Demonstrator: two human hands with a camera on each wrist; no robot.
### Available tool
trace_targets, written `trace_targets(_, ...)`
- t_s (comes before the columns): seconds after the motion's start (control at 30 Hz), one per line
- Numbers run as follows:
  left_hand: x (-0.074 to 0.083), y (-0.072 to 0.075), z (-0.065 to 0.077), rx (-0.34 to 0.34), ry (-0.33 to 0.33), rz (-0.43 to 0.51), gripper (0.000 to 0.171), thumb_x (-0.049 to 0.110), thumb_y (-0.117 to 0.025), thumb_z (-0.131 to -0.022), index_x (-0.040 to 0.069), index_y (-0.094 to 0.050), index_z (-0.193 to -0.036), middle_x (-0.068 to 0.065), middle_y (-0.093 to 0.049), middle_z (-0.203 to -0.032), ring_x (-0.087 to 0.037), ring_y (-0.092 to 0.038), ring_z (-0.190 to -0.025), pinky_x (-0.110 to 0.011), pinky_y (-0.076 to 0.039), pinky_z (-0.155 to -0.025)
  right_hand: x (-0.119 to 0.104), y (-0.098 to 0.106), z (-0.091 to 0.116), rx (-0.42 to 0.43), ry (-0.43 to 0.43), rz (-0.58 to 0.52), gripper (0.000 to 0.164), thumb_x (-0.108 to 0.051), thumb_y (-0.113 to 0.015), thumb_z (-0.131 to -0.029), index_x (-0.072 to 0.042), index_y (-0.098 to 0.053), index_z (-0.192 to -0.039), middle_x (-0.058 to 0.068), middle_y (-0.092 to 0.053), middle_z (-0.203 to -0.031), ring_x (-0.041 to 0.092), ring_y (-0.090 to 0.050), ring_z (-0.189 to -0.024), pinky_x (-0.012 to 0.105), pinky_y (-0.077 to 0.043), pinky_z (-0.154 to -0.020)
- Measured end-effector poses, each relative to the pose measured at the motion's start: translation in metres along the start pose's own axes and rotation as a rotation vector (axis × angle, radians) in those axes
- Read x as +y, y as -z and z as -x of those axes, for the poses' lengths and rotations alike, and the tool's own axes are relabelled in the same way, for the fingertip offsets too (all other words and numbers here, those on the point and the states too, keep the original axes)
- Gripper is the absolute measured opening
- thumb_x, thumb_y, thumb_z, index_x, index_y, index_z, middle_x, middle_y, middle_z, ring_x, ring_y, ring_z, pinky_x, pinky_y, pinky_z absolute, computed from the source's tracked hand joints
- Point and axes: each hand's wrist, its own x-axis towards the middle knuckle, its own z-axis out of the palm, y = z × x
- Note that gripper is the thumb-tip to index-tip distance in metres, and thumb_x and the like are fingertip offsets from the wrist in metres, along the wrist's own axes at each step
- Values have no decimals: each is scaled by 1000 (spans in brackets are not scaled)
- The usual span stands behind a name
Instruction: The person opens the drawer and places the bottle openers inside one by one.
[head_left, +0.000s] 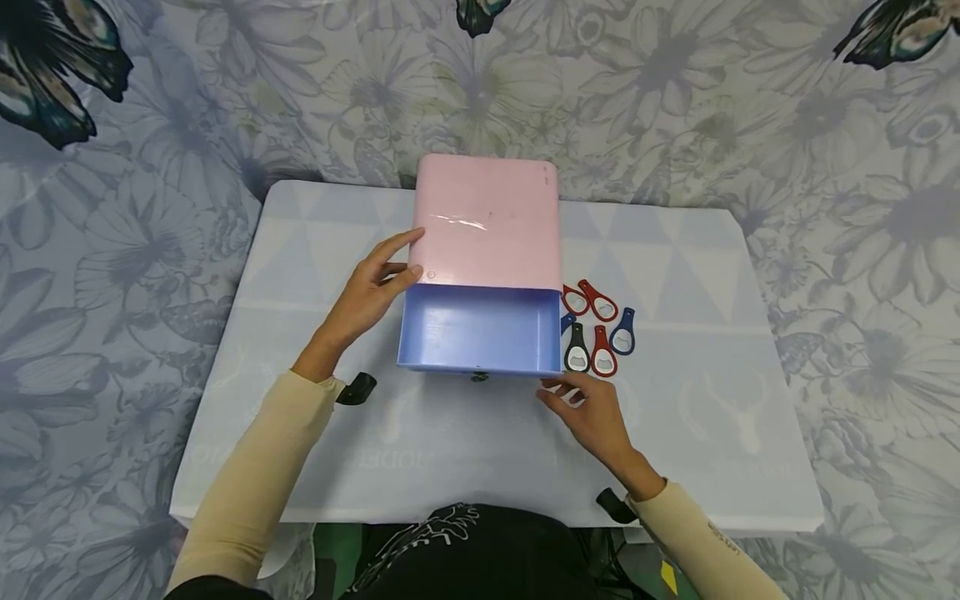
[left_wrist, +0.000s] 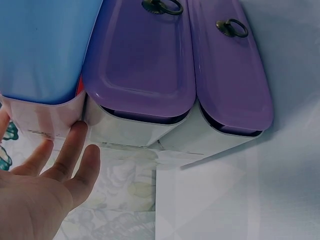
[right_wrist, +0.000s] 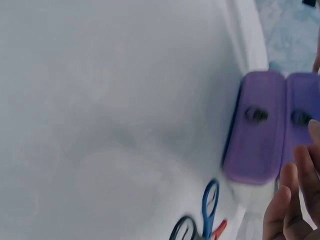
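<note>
A pink drawer cabinet (head_left: pixel 487 221) stands at the back middle of the table. Its top drawer (head_left: pixel 480 329) is pulled out, looking bluish-purple in the head view, with its bare floor showing. Two lower purple drawers (left_wrist: pixel 142 55) sit closed, each with a dark ring pull. My left hand (head_left: pixel 367 292) touches the cabinet's left side with extended fingers and thumb. My right hand (head_left: pixel 588 412) is at the drawer's front right corner, fingers loosely bent and holding nothing; contact is unclear. Several teardrop-shaped pieces resembling bottle openers (head_left: pixel 602 354), red, blue and black, lie right of the drawer.
The white patterned table (head_left: pixel 697 400) extends on both sides of the cabinet. Flower-printed cloth (head_left: pixel 667 108) hangs behind it. Dark devices (head_left: pixel 357 389) are strapped at both wrists. The person's black top is at the near edge.
</note>
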Motion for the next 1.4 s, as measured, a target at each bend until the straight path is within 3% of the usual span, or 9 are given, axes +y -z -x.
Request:
trace_targets(0.47, -1, -1, -2, -3, 3, 24, 54, 27, -57, -103, 35, -40, -154, 4, -29, -162, -37, -50, -134, -57, -41, -109, 51, 46, -13, -100, 28, 250, 30, -16, -84, -82, -10, -76, -110, 10, -75, -105, 29, -69, -90, 44, -58, -72)
trace_targets(0.97, -3, 0, 0, -7, 0, 23, 55, 23, -56, -104, 33, -38, -155, 3, -30, -162, -36, -51, -134, -56, -42, -108, 105, 86, -32, -228, 7, 329, 33, -13, -82, -83, -13, -74, -115, 11, -71, -112, 30, -62, -106, 49, -58, -80)
trace_targets(1.2, -3, 0, 1, -20, 7, 20, 55, 22, -55, -105, 31, -37, -156, 3, -28, -163, -35, -50, -135, -58, -41, -108, 132, 105, -42, -284, -74, 342, 37, -12, -81, -85, -14, -71, -120, 13, -67, -124, 36, -55, -120, 60, -48, -97)
trace_targets(1.4, -3, 0, 0, -10, 4, 7, 55, 21, -55, -104, 30, -37, -156, 4, -28, -163, -37, -49, -135, -60, -40, -108, 152, 114, -57, -324, -23, 362, 41, -10, -83, -82, -13, -71, -121, 13, -66, -126, 36, -53, -121, 61, -45, -102)
